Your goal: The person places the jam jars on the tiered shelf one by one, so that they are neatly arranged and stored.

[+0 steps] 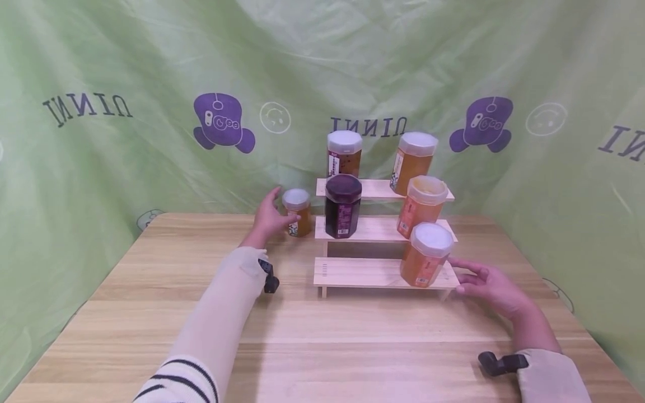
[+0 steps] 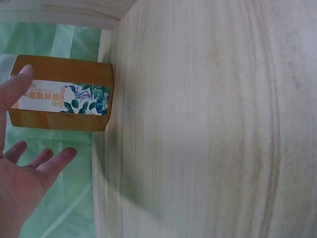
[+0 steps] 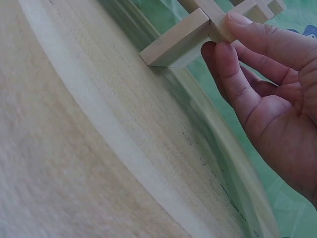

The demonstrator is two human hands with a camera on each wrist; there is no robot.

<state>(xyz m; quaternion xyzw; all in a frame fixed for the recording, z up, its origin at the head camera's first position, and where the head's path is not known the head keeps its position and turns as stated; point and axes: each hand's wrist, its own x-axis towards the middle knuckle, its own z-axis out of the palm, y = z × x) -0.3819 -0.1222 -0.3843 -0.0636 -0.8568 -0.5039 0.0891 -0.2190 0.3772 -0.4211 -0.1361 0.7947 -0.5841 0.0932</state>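
Note:
At the back of the table, left of a three-tier wooden display rack point(image 1: 360, 272), stands an amber jar point(image 1: 304, 226) with a white lid. My left hand point(image 1: 267, 219) is beside this jar with its thumb and fingers spread. In the left wrist view the thumb lies in front of the jar point(image 2: 81, 74) near its lid, the fingers spread apart from it; whether the thumb touches is unclear. My right hand point(image 1: 499, 294) is at the right end of the lowest tier. The right wrist view shows thumb and fingers pinching the wooden rack's end point(image 3: 183, 37).
On the top tier are a brown jar point(image 1: 350, 163) and an amber jar point(image 1: 415, 168). A dark purple jar point(image 1: 342, 207) and an orange jar point(image 1: 425, 211) share the middle tier. Another orange jar point(image 1: 425, 260) stands low right. Green cloth point(image 1: 302, 45) hangs behind the wooden table point(image 1: 353, 347).

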